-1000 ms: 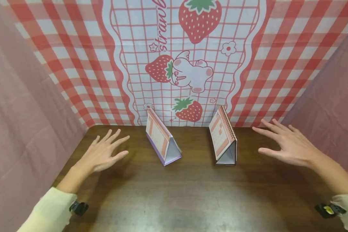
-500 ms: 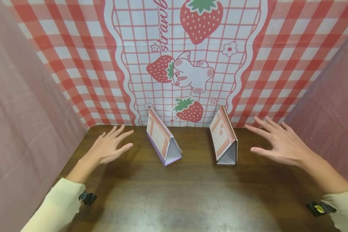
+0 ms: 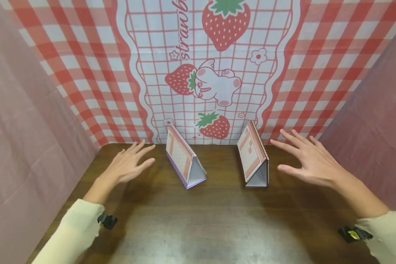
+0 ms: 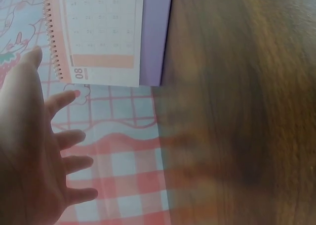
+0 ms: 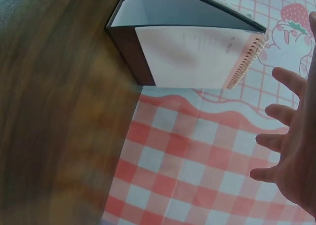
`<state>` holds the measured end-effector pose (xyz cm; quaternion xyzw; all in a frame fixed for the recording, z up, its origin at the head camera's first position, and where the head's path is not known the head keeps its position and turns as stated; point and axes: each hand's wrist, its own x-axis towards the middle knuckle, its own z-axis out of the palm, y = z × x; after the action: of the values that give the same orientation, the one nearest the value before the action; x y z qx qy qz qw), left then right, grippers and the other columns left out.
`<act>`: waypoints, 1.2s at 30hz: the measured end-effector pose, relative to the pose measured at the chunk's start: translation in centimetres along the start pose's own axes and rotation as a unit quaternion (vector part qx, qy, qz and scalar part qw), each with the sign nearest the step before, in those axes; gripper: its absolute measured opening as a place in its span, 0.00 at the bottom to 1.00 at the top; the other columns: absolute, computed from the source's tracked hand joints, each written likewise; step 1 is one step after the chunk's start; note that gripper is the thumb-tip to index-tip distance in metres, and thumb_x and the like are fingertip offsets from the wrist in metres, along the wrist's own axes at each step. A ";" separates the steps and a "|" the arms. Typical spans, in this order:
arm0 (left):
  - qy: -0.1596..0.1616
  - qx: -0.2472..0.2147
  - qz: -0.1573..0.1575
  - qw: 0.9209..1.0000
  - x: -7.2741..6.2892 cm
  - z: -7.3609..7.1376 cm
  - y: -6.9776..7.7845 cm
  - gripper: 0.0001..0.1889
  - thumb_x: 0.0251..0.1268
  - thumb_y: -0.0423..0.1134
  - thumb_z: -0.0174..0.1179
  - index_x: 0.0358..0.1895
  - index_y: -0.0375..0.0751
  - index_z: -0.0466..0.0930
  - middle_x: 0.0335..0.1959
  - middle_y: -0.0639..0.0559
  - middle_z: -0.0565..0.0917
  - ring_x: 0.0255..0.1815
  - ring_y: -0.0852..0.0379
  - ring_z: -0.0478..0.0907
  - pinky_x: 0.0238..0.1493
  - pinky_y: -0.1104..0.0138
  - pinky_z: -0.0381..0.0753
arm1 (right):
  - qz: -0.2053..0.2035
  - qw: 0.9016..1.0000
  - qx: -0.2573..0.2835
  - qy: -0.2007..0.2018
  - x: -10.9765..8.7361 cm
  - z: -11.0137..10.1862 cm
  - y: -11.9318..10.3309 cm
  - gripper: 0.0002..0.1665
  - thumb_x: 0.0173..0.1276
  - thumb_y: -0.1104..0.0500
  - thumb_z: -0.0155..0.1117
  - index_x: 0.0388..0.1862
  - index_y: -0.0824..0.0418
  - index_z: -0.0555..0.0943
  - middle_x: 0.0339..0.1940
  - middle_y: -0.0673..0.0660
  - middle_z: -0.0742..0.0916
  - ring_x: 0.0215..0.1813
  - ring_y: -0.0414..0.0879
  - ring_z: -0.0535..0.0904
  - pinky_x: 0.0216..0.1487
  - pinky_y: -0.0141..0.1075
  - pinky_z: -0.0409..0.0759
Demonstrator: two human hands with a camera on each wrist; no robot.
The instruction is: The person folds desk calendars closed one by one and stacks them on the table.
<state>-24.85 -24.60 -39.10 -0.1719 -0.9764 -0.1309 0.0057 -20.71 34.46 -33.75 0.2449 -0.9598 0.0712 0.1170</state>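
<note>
Two spiral-bound desk calendars stand as tents on the wooden table. The purple-based calendar (image 3: 181, 156) is left of centre, its page marked 08 in the left wrist view. A dark brown-based calendar (image 3: 252, 156) stands to the right, with its back side (image 5: 190, 57) facing the right wrist camera. My left hand (image 3: 128, 165) hovers just left of the purple-based calendar, fingers spread, apart from it. On the other side, my right hand (image 3: 311, 161) is held to the right of the brown-based calendar with fingers spread. Neither hand holds anything.
A checked strawberry cloth (image 3: 214, 80) hangs behind the table (image 3: 198, 223). Pink curtains close off the left side (image 3: 29, 121) and right side (image 3: 376, 102). Table surface lies in front of and between the calendars.
Both hands have moved inward: the left hand rightward toward the purple-based calendar, the right hand leftward toward the brown-based one. The calendars stay in place.
</note>
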 end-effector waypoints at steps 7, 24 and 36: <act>0.004 -0.012 0.004 1.000 0.9 0.1 0.1 0.38 0.89 0.69 0.42 0.92 0.57 0.61 0.96 0.38 0.54 0.95 0.29 0.52 0.88 0.21 0.56 | -0.006 1.000 0.006 0.000 0.5 -0.1 -1.0 0.49 0.70 0.35 0.77 0.88 0.37 0.72 0.96 0.57 0.65 0.95 0.70 0.59 0.79 0.87 0.59; 0.028 -0.045 0.013 0.999 2.3 0.6 0.9 0.36 0.92 0.66 0.39 0.92 0.55 0.62 0.96 0.37 0.54 0.94 0.27 0.56 0.84 0.22 0.65 | -0.031 0.999 0.009 0.006 1.2 0.7 -2.8 0.49 0.69 0.33 0.76 0.87 0.39 0.74 0.96 0.56 0.67 0.95 0.67 0.60 0.81 0.84 0.60; 0.051 -0.094 -0.001 0.994 3.6 0.4 1.8 0.37 0.92 0.67 0.35 0.92 0.56 0.60 0.96 0.38 0.52 0.94 0.28 0.56 0.85 0.22 0.63 | -0.045 0.999 0.014 0.012 2.2 0.9 -4.6 0.49 0.70 0.31 0.75 0.88 0.36 0.72 0.95 0.57 0.68 0.95 0.71 0.57 0.82 0.86 0.57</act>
<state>-27.65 -21.61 -38.84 -0.1637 -0.9583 -0.2307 0.0394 -20.52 29.24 -33.68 0.2888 -0.9452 0.0825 0.1277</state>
